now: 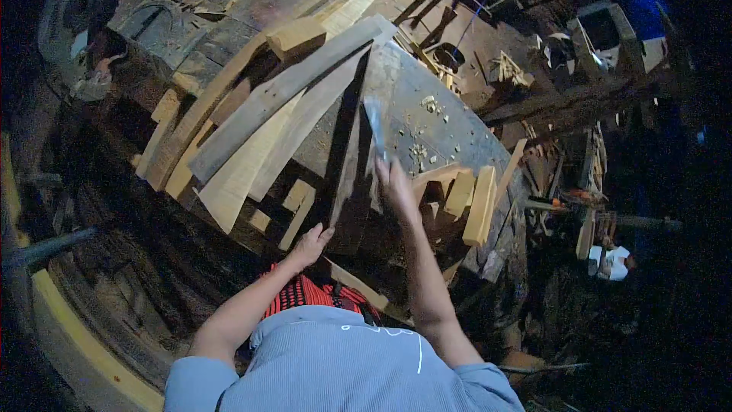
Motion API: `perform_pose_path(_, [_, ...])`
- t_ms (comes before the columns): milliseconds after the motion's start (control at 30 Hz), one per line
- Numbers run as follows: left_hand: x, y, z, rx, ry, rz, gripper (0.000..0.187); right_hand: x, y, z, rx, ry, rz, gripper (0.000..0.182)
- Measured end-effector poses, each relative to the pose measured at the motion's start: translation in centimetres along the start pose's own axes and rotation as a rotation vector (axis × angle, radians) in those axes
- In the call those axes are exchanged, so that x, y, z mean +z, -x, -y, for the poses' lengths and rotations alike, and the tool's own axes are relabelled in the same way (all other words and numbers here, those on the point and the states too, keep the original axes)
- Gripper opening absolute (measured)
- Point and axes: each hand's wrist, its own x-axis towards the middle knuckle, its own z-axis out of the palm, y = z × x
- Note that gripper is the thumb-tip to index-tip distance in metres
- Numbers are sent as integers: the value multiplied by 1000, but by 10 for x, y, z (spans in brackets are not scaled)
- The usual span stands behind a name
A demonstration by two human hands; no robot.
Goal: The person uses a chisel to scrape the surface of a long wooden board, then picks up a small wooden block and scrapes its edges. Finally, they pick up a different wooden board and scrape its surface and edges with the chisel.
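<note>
Dark narrow plank (347, 160) standing on edge near frame centre, running from lower centre up toward the upper middle, tilted slightly right. Left hand (311, 244) clasped on its lower end, fingers curled over the edge. Right hand (395, 181) clenched round the handle of a blade tool (376, 126) (chisel or small adze, cannot tell which), metal head pointing up the frame, just beside the plank's right face. Both on a round dark work block (442, 118), one only, scattered with pale wood chips (427, 126) too many to count. Left of the plank: three long curved boards (282, 122) fanned side by side, overlapping, reaching toward the upper middle; one short pale block (296, 34) resting on top of them. Right of the hands: about three short pale offcuts (476, 202) leaning at the block's edge. Blue shirt (335, 366) filling bottom centre. Yellow curved rim (76, 343) at lower left.
</note>
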Motion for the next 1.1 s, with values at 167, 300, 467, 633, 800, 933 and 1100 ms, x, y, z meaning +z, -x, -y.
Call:
perform_pose_path(167, [6, -11, 19, 103, 15, 5, 65, -39, -61, 54, 214, -101, 18, 41])
perform_pose_path(300, [0, 3, -6, 101, -23, -79, 61, -26, -21, 43, 47, 63, -38, 41])
perform_pose_path(467, [0, 4, -3, 107, 7, -69, 66, -4, 25, 16, 140, -85, 14, 44])
perform_pose_path(633, [-7, -2, -6, 32, -12, 77, 72, -25, -42, 23, 54, -7, -13, 46])
perform_pose_path(800, [7, -6, 11, 63, 0, -23, 72, -24, -15, 4, 164, 77, 34, 45])
perform_pose_path(933, [-1, -1, 0, 32, -6, 19, 72, -8, 5, -2, 15, -35, -21, 46])
perform_pose_path(1100, [-3, 2, -5, 13, -17, 17, 73, -34, -52, 27, 136, 18, 9, 52])
